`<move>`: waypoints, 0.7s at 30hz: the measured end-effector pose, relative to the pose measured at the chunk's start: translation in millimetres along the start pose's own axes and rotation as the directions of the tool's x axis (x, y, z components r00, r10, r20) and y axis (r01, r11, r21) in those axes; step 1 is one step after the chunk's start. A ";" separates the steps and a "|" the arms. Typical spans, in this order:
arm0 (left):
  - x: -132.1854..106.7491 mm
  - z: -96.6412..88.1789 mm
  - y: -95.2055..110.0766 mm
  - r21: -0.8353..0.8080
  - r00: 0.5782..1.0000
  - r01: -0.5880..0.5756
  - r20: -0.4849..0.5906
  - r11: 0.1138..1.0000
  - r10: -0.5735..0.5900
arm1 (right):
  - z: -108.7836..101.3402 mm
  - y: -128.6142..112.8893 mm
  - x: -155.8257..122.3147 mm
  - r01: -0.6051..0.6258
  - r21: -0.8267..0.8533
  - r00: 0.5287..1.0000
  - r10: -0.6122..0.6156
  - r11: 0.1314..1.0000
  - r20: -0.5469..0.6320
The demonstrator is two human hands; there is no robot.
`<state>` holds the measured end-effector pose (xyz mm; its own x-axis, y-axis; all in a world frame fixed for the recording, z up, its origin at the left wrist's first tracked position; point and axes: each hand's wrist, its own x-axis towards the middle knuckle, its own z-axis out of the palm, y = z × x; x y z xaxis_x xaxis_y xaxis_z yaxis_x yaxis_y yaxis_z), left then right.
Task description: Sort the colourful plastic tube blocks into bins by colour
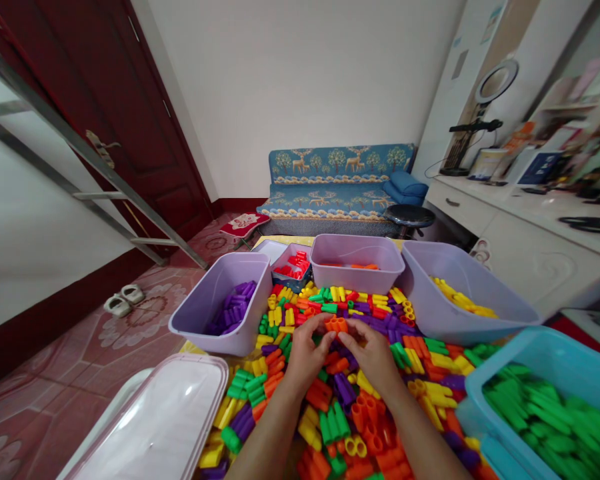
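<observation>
Between my two hands sits an orange plastic tube piece (337,325), looking like a few short tubes joined side by side. My left hand (307,350) grips it from the left with thumb and fingers. From the right, my right hand (370,350) pinches the same piece. Beneath and around both hands lies a spread of loose tube pieces in purple, green, yellow, orange and red. A purple piece (345,392) and a green piece (334,423) lie just below my hands.
Purple pieces fill part of a lilac bin (185,323) at left. Behind stand a small box of red pieces (296,265) and a lilac bin (357,277) with orange ones. Right are a lilac bin (430,320) of yellow and a blue bin (500,433) of green. A lid (155,420) lies left.
</observation>
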<state>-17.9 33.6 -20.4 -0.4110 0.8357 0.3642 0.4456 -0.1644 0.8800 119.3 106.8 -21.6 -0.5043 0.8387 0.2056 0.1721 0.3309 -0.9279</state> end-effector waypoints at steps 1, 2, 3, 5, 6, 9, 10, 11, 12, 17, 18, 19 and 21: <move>-0.1 0.8 -0.7 0.010 1.000 -0.012 0.010 1.000 0.012 | -2.3 -2.7 0.7 0.008 -0.055 1.000 -0.008 0.998 -0.001; -0.3 1.8 -1.6 0.021 0.999 -0.026 0.022 0.999 0.025 | -5.4 -6.3 2.1 0.010 -0.120 1.000 -0.012 0.993 -0.012; -0.5 2.9 -2.7 0.032 0.999 -0.039 0.036 0.999 0.038 | -9.5 -10.5 4.4 0.007 -0.194 1.000 -0.013 0.981 -0.029; -1.0 5.1 -5.4 0.062 0.997 -0.058 0.059 0.996 0.054 | -19.6 -20.5 12.0 -0.016 -0.338 0.999 0.002 0.941 -0.041; -1.2 6.0 -6.7 0.082 0.996 -0.066 0.066 0.995 0.060 | -25.1 -25.8 17.1 -0.031 -0.384 0.999 0.022 0.923 -0.028; -1.6 7.0 -9.1 0.137 0.994 -0.086 0.074 0.987 0.077 | -38.1 -41.7 34.2 -0.070 -0.290 0.997 0.076 0.954 0.010; -1.5 7.0 -9.3 0.150 0.994 -0.093 0.077 0.984 0.082 | -40.2 -46.1 39.0 -0.071 -0.164 0.997 0.068 0.984 -0.021; -1.5 6.8 -9.3 0.160 0.993 -0.098 0.081 0.982 0.086 | -41.0 -49.5 42.6 -0.052 -0.008 0.996 0.051 0.999 -0.078; -1.4 6.5 -9.0 0.165 0.992 -0.102 0.083 0.981 0.090 | -40.5 -51.4 44.8 -0.014 0.142 0.988 0.035 0.990 -0.150; -0.8 5.2 -5.5 0.150 0.991 -0.119 0.075 0.981 0.109 | -30.9 -31.4 35.0 0.023 0.216 0.953 0.044 0.976 -0.299; -0.6 4.9 -4.6 0.148 0.991 -0.121 0.070 0.981 0.112 | -29.8 -23.0 30.1 -0.004 0.127 0.959 0.040 0.992 -0.280; -0.3 4.5 -3.9 0.149 0.991 -0.121 0.066 0.981 0.113 | -29.4 -14.8 24.5 -0.019 0.034 0.967 0.027 0.999 -0.253; 0.3 4.0 -3.0 0.150 0.993 -0.117 0.050 0.982 0.111 | -31.0 -1.3 12.1 -0.017 -0.135 0.981 -0.009 0.991 -0.193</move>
<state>-16.2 36.4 -24.1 -0.3189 0.8374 0.4439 0.6050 -0.1807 0.7754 139.2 129.9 -8.2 -0.3329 0.9034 0.2703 0.2938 0.3718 -0.8806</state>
